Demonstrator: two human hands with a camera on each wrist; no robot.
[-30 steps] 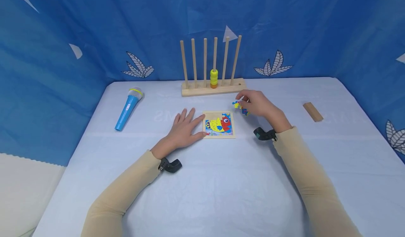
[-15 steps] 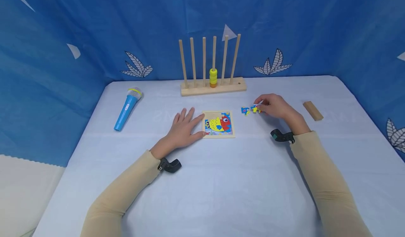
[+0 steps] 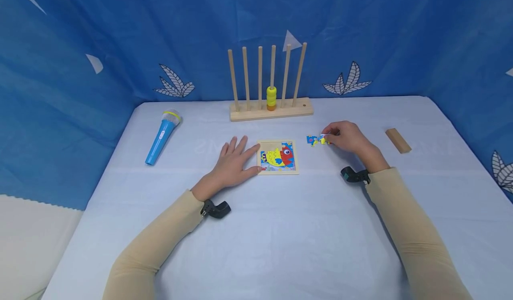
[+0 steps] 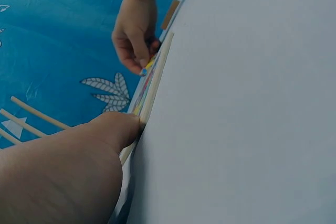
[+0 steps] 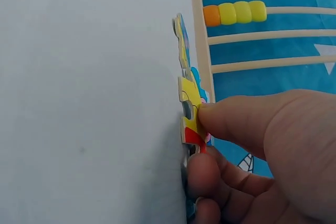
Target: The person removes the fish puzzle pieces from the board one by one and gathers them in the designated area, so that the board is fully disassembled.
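Note:
My left hand [image 3: 230,164] lies flat with fingers spread; its thumb and index fingertip touch the left edge of a wooden puzzle frame [image 3: 297,160]. Inside the frame, joined pieces form a red and yellow fish picture [image 3: 278,157], with bare wood at the upper left. To the right of the frame, my right hand [image 3: 346,136] pinches a yellow and red puzzle piece [image 5: 193,111] between thumb and fingers, low over the table. A blue and yellow puzzle piece [image 3: 311,140] lies just left of it. Under the curled fingers, a bit of blue piece [image 5: 190,209] shows.
Behind the frame stands a wooden peg rack [image 3: 270,113] with yellow and orange beads [image 3: 271,97] on one peg. A blue toy microphone [image 3: 162,137] lies at the left, a brown wooden block [image 3: 398,140] at the right. A blue curtain [image 3: 200,33] hangs behind the table.
My right hand has moved right, away from the frame, with the held piece, and a blue and yellow piece now shows uncovered beside it. My left hand has stayed in place.

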